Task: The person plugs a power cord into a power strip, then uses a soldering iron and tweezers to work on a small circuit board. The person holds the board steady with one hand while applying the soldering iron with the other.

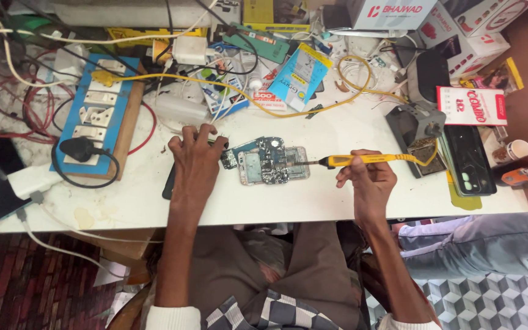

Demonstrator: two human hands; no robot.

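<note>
Your right hand [369,183] grips a yellow soldering iron [368,159], tip on the opened phone [265,161] mid-tabletop [313,205]; your left hand [195,160] lies spread just beside it, its grip not shown.

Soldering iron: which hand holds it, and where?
The right hand grips the yellow soldering iron mid-handle; the left hand rests beside the opened phone.
</note>
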